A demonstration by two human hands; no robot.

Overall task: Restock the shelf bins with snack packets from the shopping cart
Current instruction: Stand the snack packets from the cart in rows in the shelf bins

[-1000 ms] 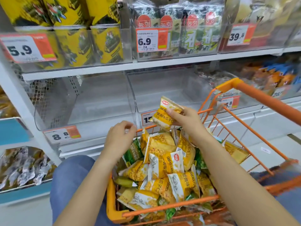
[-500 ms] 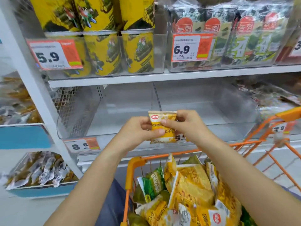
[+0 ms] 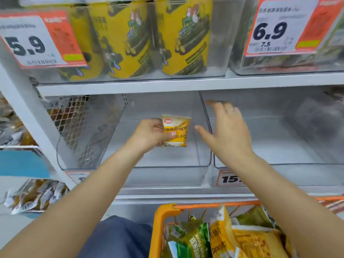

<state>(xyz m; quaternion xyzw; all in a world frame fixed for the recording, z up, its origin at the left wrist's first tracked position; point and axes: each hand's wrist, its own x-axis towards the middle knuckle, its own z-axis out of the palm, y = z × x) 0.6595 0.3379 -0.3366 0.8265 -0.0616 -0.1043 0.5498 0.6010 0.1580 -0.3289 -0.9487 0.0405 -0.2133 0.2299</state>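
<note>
Head view: right hand (image 3: 228, 134) has let go since half a second ago, fingers now spread. Left hand (image 3: 150, 135) alone pinches the glossy yellow snack packet (image 3: 176, 130), flat and rectangular, over the clear plastic bin (image 3: 130, 165). Orange wire cart (image 3: 163, 213) below.

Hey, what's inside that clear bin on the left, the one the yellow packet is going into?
The clear bin shows a bare floor. The left hand holds the yellow snack packet inside it, above the floor. The patch behind hand and packet is hidden.
</note>
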